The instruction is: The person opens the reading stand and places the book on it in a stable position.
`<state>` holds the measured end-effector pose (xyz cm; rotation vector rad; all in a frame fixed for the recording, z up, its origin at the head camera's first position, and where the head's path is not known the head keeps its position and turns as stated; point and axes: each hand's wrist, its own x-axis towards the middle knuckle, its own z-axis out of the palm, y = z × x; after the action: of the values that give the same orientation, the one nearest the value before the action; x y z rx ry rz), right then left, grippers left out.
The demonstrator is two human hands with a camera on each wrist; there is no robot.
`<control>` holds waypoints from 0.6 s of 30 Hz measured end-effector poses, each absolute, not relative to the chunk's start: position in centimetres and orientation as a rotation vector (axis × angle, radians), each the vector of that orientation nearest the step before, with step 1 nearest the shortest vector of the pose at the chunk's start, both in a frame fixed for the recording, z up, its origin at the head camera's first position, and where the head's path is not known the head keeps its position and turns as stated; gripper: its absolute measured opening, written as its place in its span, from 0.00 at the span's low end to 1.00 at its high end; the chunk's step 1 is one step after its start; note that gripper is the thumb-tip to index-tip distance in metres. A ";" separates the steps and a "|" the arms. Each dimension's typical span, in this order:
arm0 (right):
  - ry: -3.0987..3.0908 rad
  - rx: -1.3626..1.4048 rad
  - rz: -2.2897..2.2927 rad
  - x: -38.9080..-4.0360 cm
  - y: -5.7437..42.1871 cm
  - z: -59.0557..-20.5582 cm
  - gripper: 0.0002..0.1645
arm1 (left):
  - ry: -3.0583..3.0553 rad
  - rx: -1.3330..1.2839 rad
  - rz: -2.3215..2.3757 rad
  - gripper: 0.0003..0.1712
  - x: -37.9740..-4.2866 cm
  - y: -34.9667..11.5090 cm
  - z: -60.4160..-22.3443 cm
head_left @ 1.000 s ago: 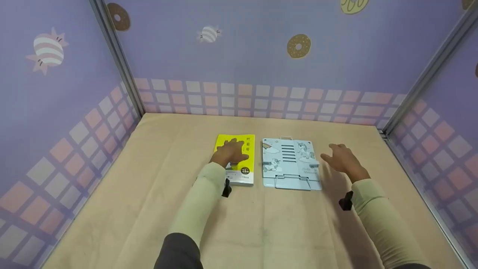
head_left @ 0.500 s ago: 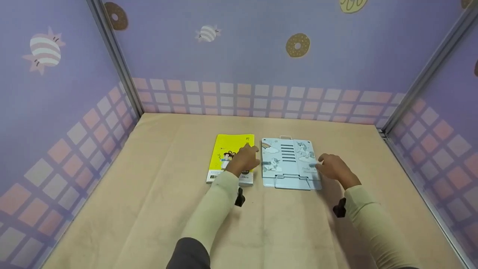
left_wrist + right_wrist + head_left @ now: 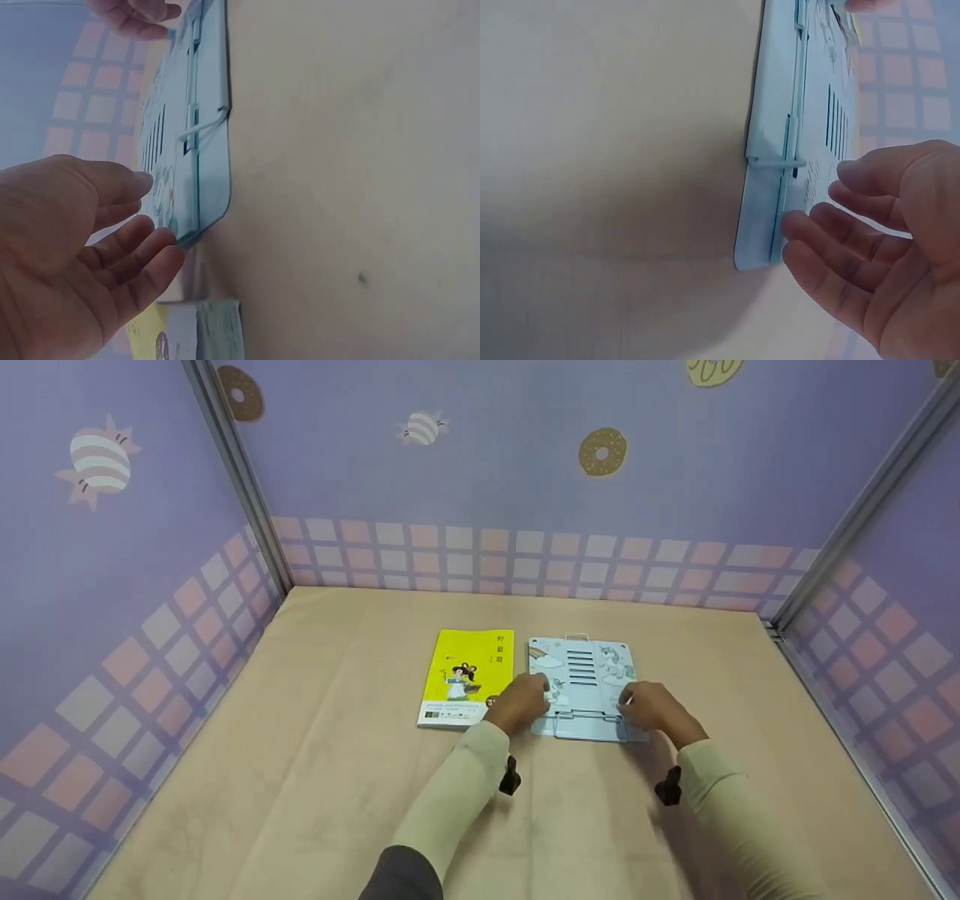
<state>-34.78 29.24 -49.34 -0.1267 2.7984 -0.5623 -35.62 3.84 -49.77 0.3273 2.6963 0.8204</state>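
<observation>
A light-blue book stand [image 3: 581,682] printed with unicorns lies flat on the cloth-covered table. It has slots down its middle and a wire support at the front. My left hand [image 3: 520,703] grips its left edge; in the left wrist view the thumb [image 3: 120,182] is over the top face and the curled fingers [image 3: 146,270] are at the side. At the opposite edge, my right hand [image 3: 656,711] holds on in the same way, its bent fingertips [image 3: 799,225] by the front right corner. Left of the stand lies a yellow paperback book [image 3: 469,667], partly overlapped by my left hand.
Pale cloth covers the table [image 3: 337,810]. Purple walls [image 3: 487,457] with sweets and checks enclose the back and both sides, joined by metal posts [image 3: 247,480]. A small wire loop [image 3: 576,637] sticks out from the stand's back edge.
My left hand has moved right, off the yellow book and onto the stand's left edge. My right hand has come in leftward to its right edge. Book and stand have stayed in place.
</observation>
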 end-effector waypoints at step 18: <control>2.744 -0.068 -0.527 -34.4 27.9 -49.9 0.13 | 2.729 0.327 0.664 0.11 -35.0 6.7 -49.9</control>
<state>-34.42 27.95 -49.91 -0.0679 2.7435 -0.5266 -34.96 6.75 -49.93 0.3266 2.7288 0.6638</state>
